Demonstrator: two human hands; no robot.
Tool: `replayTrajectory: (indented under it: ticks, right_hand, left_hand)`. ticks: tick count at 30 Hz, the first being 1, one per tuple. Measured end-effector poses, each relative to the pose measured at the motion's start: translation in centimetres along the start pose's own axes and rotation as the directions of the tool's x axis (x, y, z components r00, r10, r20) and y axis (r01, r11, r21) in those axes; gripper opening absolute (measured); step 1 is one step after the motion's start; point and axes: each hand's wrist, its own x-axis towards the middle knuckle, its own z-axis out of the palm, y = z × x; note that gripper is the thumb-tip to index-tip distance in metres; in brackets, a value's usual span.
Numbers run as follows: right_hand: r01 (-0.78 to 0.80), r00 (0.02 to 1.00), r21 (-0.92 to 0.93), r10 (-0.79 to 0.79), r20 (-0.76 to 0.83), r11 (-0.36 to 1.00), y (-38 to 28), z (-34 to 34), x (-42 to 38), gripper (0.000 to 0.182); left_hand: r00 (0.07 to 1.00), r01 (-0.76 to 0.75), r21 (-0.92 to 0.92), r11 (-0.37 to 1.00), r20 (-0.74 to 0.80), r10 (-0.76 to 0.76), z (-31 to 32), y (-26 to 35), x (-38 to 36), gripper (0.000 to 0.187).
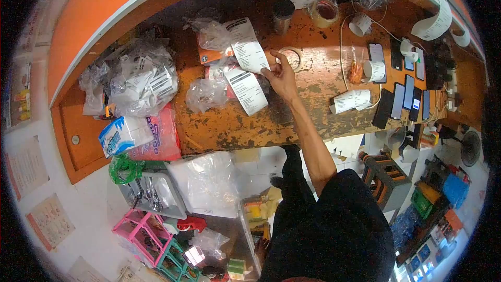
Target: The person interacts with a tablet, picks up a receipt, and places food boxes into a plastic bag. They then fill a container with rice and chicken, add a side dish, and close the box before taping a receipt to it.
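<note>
Near the middle of the counter (310, 109), running back toward the far edge, is the top receipt (250, 55), with a second receipt (246, 93) just on the near-edge side of it. On my feed the right hand (282, 79) is partly curled, thumb and index apart, thumb at the top receipt's right edge. Can't tell if another finger is pinching from underneath. What looks like the left hand (260, 249) is low beside the body, too dark to say what it's doing.

Handling guess: next to no weight, thin and floppy, keen to curl, easy to crease or rip. I'd take a bare edge between thumb and fingertip and go gently, since it might slide on its neighbour.

Surface is brown wood, badly scuffed, with dark worn patches, so paper could snag. Tape roll (290, 59) sits right behind the fingers, phones (398, 100) crowd the right end, and there's a big heap of clear bags (143, 81) at the left end, with a tissue pack (122, 134) by the near left corner. Down below: pale floor (259, 180), a pink rack (141, 224), and off right a fan (470, 149).
</note>
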Motion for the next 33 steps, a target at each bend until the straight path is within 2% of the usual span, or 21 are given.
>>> replayTrajectory:
  ticks: [3,5,6,8,9,10,11,12,13,14,15,18,19,20,21,23,25,27,28,31,33]
  right_hand:
    - [0.044,0.999,0.041,-0.044,0.002,0.998,0.3,-0.4,-0.3,0.059]
    - [0.001,0.999,-0.062,-0.003,-0.032,0.998,-0.4,-1.1,-1.4,0.059]
    - [-0.003,0.993,-0.037,-0.002,-0.120,0.999,-1.0,-1.4,-2.4,0.055]
    - [-0.198,0.964,-0.307,0.129,-0.231,0.931,1.4,-3.4,-4.2,0.034]
    - [-0.293,0.947,-0.309,0.231,-0.222,0.905,-5.9,-2.2,-7.8,0.035]
    - [-0.090,0.984,-0.314,0.036,-0.175,0.945,3.2,-5.3,-8.2,0.039]
    - [0.007,0.987,-0.249,-0.046,-0.152,0.968,-1.0,-3.3,-11.3,0.044]
    - [0.103,0.993,-0.276,-0.114,-0.025,0.956,1.9,-3.7,-13.0,0.046]
    - [0.202,0.978,-0.280,-0.180,0.102,0.939,4.9,-4.3,-14.6,0.049]
    - [0.147,0.975,-0.310,-0.084,0.207,0.939,5.3,-2.8,-17.8,0.047]
    - [-0.059,0.911,-0.052,0.075,0.406,0.997,5.7,-2.0,-20.8,0.043]
    - [0.054,0.497,-0.137,0.092,0.863,0.989,7.5,0.9,-28.6,0.035]
    - [-0.021,0.320,-0.120,0.121,0.940,0.993,11.1,1.8,-29.8,0.038]
    - [0.136,0.188,-0.299,0.272,0.944,0.945,8.3,4.2,-32.2,0.037]
    - [0.247,0.045,-0.162,0.156,0.987,0.955,4.4,6.2,-35.6,0.035]
    - [0.340,-0.189,-0.165,0.239,0.952,0.926,2.8,10.3,-39.4,0.035]
    - [0.406,-0.300,-0.186,0.322,0.898,0.895,0.1,14.4,-43.8,0.036]
    - [0.474,-0.377,-0.200,0.403,0.834,0.858,-0.3,16.9,-48.1,0.037]
    - [0.514,-0.399,-0.146,0.386,0.832,0.845,0.2,18.0,-50.3,0.037]
    - [0.556,-0.438,-0.060,0.353,0.827,0.829,2.3,19.5,-57.9,0.035]
    - [0.625,-0.432,-0.070,0.419,0.799,0.777,4.6,19.4,-63.3,0.033]
  left_hand:
    - [1.000,-0.008,-0.019,1.000,0.022,0.009,-0.7,0.1,0.5,0.045]
    - [0.999,-0.018,-0.048,0.999,0.042,0.020,-1.6,-0.8,0.5,0.045]
    - [0.999,-0.023,-0.073,0.997,0.043,0.026,-1.9,-1.6,0.7,0.044]
    - [1.000,-0.022,-0.137,0.990,0.013,0.023,-2.0,-5.7,2.6,0.041]
    - [1.000,-0.011,-0.167,0.986,-0.012,0.009,-1.8,-8.0,3.6,0.038]
    - [0.999,-0.003,-0.198,0.980,-0.037,-0.005,-1.6,-10.2,4.4,0.036]
    - [0.984,-0.066,-0.159,0.985,-0.176,0.037,1.7,-5.4,-0.5,0.035]
    - [0.964,-0.105,-0.029,0.994,-0.247,0.095,2.1,-6.6,-0.3,0.032]
    - [0.955,-0.110,-0.072,0.991,-0.283,0.086,3.0,-7.1,-1.0,0.031]
    - [0.939,-0.070,-0.012,0.997,-0.337,0.062,3.6,-7.5,-1.6,0.031]
    - [0.925,-0.142,-0.195,0.971,-0.374,0.060,4.9,-6.3,-3.7,0.032]
    - [0.891,-0.185,-0.368,0.911,-0.454,-0.003,6.5,-7.4,-6.3,0.032]
    - [0.883,-0.178,-0.451,0.875,-0.465,-0.060,6.9,-7.7,-6.7,0.033]
    - [0.879,-0.174,-0.526,0.832,-0.465,-0.110,7.2,-8.3,-6.7,0.033]
    - [0.875,-0.194,-0.564,0.803,-0.469,-0.119,7.4,-10.4,-7.4,0.033]
    - [0.877,-0.203,-0.638,0.743,-0.456,-0.152,8.8,-15.4,-6.3,0.036]
    - [0.838,-0.271,-0.636,0.723,-0.525,-0.148,10.9,-20.6,-4.8,0.038]
    - [0.818,-0.332,-0.790,0.515,-0.513,-0.259,11.3,-23.7,-4.3,0.038]
    - [0.820,-0.394,-0.880,0.265,-0.467,-0.332,11.0,-24.1,-4.7,0.036]
    - [0.792,-0.405,-0.909,0.102,-0.404,-0.458,6.2,-26.5,-5.5,0.034]
    - [0.763,-0.387,-0.913,0.132,-0.397,-0.510,0.8,-29.7,-4.5,0.032]
